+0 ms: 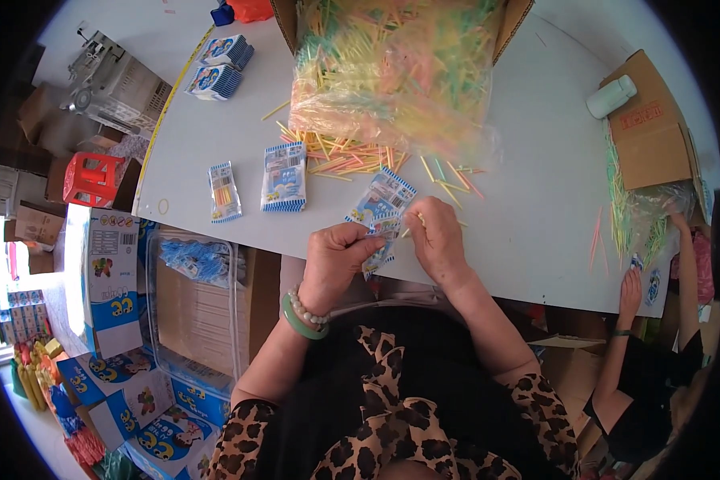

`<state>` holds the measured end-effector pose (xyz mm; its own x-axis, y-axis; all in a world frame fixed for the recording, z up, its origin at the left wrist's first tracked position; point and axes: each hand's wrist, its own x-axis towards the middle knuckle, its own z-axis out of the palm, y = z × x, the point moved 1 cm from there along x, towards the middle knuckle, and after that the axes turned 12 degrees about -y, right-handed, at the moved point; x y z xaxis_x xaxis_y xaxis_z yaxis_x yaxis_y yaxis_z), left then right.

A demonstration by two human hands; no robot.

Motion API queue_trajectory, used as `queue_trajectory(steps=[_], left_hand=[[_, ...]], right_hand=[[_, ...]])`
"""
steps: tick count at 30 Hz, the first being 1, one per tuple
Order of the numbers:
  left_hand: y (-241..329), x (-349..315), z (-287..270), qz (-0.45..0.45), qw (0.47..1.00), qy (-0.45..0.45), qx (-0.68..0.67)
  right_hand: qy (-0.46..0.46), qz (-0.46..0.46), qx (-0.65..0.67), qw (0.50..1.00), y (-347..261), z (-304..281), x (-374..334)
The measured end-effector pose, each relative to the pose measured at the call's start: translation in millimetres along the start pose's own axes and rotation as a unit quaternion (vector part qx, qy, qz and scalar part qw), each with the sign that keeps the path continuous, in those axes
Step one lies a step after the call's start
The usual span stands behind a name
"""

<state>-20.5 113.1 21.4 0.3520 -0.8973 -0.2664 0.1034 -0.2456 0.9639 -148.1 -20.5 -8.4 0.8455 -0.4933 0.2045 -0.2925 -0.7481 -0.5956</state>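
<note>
While the left hand [334,258] pinches a small blue-and-white packet [386,226] over the table's [528,228] near edge, we cannot tell what the right hand [440,246], fingers curled, grips. We judge one stick-filled packet [225,192] finished; many loose sticks [348,158] remain unpacked.

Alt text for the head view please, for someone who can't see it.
A person's left hand holds a blue-and-white plastic packet, the right hand beside it. Thin pastel sticks lie on a pale grey table near a clear plastic bag.
</note>
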Motion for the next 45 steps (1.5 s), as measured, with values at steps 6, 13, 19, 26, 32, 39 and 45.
queue_trajectory(steps=[6,13,19,26,32,39,45], left_hand=[[-1.2,-0.8,-0.7,0.026,0.999,-0.008,0.043],[10.9,-1.2,8.4,-0.016,0.999,-0.023,0.024],[7.0,-3.2,9.1,0.014,0.999,-0.033,0.032],[13.5,-2.0,13.1,-0.04,0.998,-0.051,-0.006],[-1.8,0.2,10.9,-0.018,0.997,-0.068,-0.028],[-13.6,0.5,8.3,-0.001,0.995,-0.062,-0.076],[-7.5,-2.3,13.1,-0.028,0.996,-0.056,-0.059]], right_hand=[[0.065,0.079,0.375,0.922,-33.9,-43.4,17.0],[0.096,-0.006,0.63,0.77,-56.3,-40.6,42.3],[0.131,-0.005,0.622,0.772,-64.8,-30.2,40.3],[0.154,0.018,0.567,0.809,-61.3,-22.2,31.0],[0.146,0.007,0.581,0.801,-63.0,-25.2,31.6],[0.141,0.033,0.55,0.823,-47.7,-13.1,21.5],[0.123,0.041,0.549,0.826,-47.2,-15.5,16.8]])
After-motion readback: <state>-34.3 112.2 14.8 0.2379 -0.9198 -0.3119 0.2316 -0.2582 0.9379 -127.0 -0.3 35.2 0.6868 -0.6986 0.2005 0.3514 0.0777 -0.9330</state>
